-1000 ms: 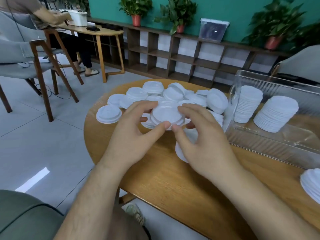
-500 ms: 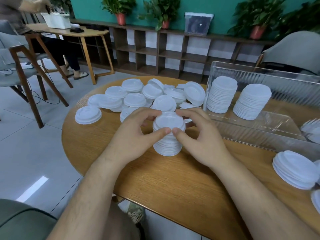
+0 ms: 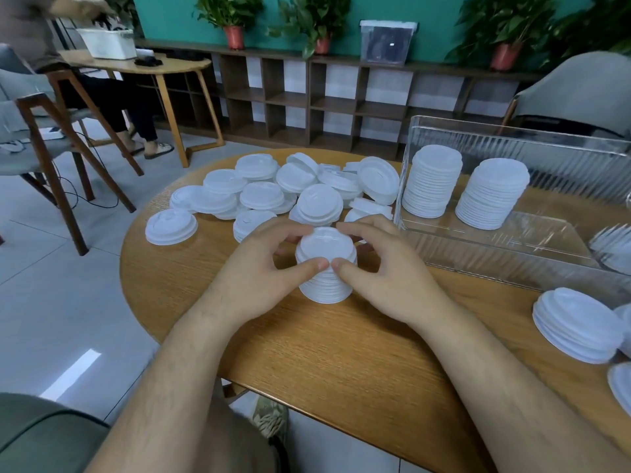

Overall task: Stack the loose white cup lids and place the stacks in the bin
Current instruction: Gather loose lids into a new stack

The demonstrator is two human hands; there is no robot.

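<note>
Lowered since onto the worktop (image 3: 341,356) near the loose lids (image 3: 262,196), lid stack (image 3: 326,288) clasped round its sides by left hand (image 3: 263,273) and right hand (image 3: 387,273); best squared with even inward pressure before lifting into the bin (image 3: 512,139).

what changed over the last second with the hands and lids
The left hand and right hand brought the stack of white plastic cup lids from the loose lid pile toward the person; it stands upright on the round wooden table, both hands still gripping its top. The two stacks in the clear plastic bin stayed put.
</note>
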